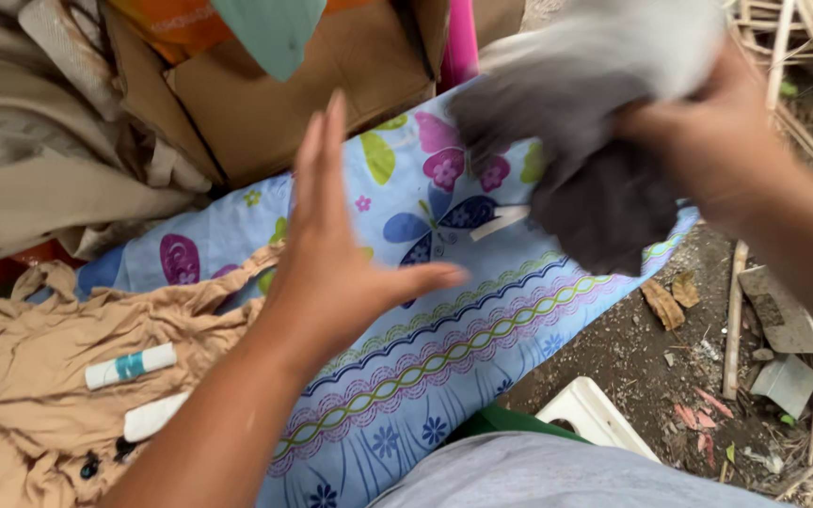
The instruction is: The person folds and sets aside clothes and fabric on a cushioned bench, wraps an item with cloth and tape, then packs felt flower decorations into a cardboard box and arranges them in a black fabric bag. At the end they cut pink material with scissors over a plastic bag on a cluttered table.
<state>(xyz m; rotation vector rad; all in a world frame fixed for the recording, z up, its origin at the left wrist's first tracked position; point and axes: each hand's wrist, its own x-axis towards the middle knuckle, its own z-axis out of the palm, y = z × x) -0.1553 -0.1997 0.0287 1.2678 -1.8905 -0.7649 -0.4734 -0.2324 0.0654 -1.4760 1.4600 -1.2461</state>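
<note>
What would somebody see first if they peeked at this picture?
Probably the bright blue cloth with butterflies and flowers, spread across the middle. Above it, the open left hand hovers with fingers spread, while the right hand at the upper right grips a blurred grey cloth. A tan garment lies crumpled at the lower left.

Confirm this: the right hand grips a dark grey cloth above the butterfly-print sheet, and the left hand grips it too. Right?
Not quite. The head view shows the left hand open and empty, fingers spread, apart from the dark grey cloth. Only the right hand grips it above the butterfly-print sheet.
</note>
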